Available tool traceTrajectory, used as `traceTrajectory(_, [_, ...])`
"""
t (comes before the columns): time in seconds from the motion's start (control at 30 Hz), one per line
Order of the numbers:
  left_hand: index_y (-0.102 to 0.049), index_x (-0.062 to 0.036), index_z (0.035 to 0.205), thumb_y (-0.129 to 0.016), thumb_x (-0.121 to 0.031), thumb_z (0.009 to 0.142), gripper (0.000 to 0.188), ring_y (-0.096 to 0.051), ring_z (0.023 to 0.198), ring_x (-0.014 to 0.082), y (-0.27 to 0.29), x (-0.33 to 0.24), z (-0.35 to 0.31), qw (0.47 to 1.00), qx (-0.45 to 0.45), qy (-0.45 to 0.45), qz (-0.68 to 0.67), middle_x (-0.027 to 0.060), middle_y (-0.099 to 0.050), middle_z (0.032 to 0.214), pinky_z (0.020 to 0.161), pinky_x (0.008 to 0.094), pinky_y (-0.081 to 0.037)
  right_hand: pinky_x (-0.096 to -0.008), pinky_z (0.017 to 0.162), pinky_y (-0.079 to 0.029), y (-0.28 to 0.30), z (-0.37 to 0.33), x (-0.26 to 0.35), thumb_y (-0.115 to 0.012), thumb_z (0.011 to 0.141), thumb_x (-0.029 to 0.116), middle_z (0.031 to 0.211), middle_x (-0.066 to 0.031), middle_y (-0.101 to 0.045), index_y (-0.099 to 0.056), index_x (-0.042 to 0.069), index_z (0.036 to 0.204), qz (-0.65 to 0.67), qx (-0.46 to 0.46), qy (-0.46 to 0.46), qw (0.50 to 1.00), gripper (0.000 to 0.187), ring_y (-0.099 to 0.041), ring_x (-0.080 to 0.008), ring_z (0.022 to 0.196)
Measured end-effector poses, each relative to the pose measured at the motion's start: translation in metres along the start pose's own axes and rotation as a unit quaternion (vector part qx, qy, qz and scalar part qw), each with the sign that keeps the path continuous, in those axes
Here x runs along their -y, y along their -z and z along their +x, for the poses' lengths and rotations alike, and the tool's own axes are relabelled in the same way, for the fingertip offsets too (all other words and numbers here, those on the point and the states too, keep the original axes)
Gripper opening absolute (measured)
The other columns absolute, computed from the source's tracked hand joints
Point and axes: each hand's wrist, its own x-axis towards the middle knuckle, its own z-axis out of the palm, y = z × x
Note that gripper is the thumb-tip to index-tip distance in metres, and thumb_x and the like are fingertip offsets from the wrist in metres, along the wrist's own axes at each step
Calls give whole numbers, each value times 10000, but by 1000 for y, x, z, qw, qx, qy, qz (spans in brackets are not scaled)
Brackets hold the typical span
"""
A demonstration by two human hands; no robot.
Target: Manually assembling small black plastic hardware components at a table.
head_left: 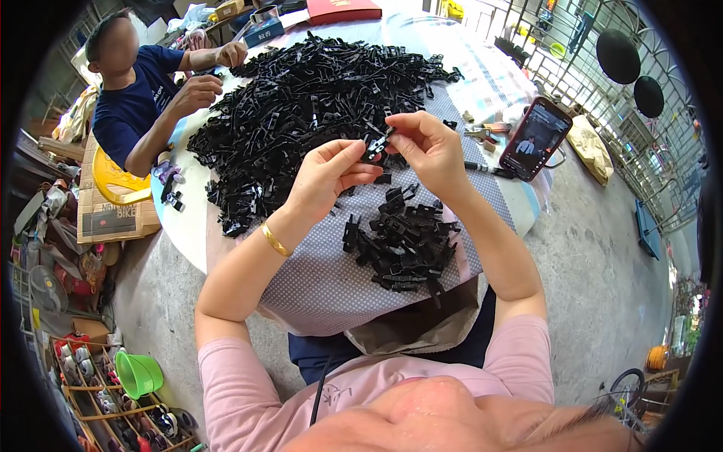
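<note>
A small black plastic piece (377,146) is pinched between the fingertips of both hands, over the near edge of a large heap. My left hand (331,172) grips its left end, thumb on top, with a gold bangle on the wrist. My right hand (429,149) has thumb and forefinger closed on the other end. Behind them spreads the large heap of similar black plastic pieces (301,98). Closer to me, below my right hand, lies a smaller pile of black pieces (403,239). The piece's fine details are too small to make out.
A patterned cloth (301,279) covers the round table. At right a phone (536,139) stands propped up, beside keys (482,134). Across at left, a person in a dark blue shirt (139,98) reaches into the heap. An open bag (414,328) hangs at the near edge.
</note>
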Motion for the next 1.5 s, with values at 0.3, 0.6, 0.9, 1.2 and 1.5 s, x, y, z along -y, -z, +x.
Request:
traceTrajectory(0.3, [-575, 29, 938, -571, -147, 882, 185, -663, 763, 210, 3, 0, 0, 998, -37, -37, -34, 116, -642, 841, 673, 259, -557, -217, 691, -518, -1, -1, 1, -552, 808, -69, 896, -58, -609, -601, -28, 976, 7, 24, -8, 1000, 179, -622, -107, 776])
traceTrajectory(0.6, [-569, 14, 961, -570, -117, 878, 155, -660, 814, 226, -1, -3, -2, 1000, -13, -14, 6, 141, -644, 881, 716, 274, -552, -214, 669, -512, -2, -2, -1, -554, 799, -75, 865, -60, -593, -607, -25, 966, -23, -10, 11, 1000, 182, -623, -111, 755])
traceTrajectory(0.9, [-535, 52, 998, -571, -18, 858, 161, -651, 799, 191, -7, 2, -5, 970, -14, -134, 204, 131, -636, 887, 725, 278, -551, -250, 769, -493, 0, -1, 8, -532, 773, -55, 1039, -79, -550, -580, -22, 1064, -1, 71, 32, 997, 297, -589, -142, 911])
traceTrajectory(1.2, [-544, 79, 1007, -575, 28, 832, 185, -649, 771, 146, -18, -6, -15, 939, 1, -167, 302, 105, -650, 840, 694, 238, -538, -265, 827, -484, 17, 4, 6, -706, 747, 46, 948, -41, -589, -582, -24, 1080, -8, 185, -15, 983, 363, -583, -122, 893])
traceTrajectory(1.5, [-554, 52, 1026, -561, 52, 822, 204, -651, 780, 147, -17, -5, -17, 876, 20, -263, 403, 101, -637, 853, 693, 231, -534, -224, 702, -487, 17, 3, 16, -768, 678, 84, 813, -35, -611, -642, 2, 953, -78, 155, 56, 983, 314, -592, -105, 762])
